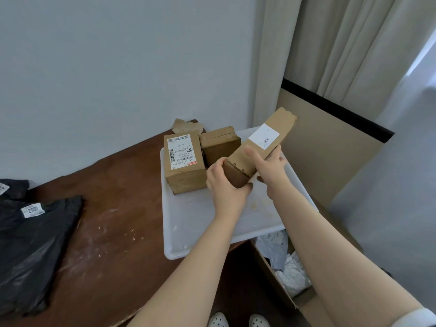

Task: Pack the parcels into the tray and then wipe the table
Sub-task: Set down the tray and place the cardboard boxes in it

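Head view: at frame centre, a long cardboard parcel (259,147) is tilted above the white tray (188,223), its labelled end raised toward the upper right. The left hand (226,187) curls round its lower end. The right hand (271,168) grips its side, thumb on top. Two boxed parcels (184,161) stand in the tray's far corner. Black bagged parcels (35,244) lie on the table (113,208) at left.
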